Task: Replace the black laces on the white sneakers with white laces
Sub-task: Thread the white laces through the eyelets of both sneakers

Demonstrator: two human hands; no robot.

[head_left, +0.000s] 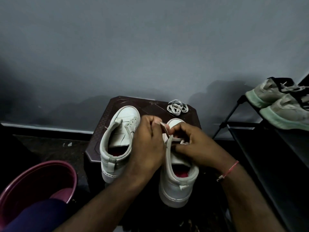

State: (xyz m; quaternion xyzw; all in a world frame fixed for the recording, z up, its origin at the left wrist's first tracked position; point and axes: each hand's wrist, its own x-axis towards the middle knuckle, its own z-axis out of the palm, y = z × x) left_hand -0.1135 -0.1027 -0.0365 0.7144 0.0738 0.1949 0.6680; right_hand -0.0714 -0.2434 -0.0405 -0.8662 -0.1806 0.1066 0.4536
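Head view: left hand [147,146] and right hand [196,148] both pinch a white lace [164,129] above a white sneaker [177,188]. A second sneaker [117,136] sits beside the left hand.

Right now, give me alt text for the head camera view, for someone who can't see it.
The left hand and right hand pinch a white lace over the right white sneaker on a dark stool. The left sneaker stands beside it unlaced, a coiled lace behind. A maroon tub sits at left, a shoe rack at right.
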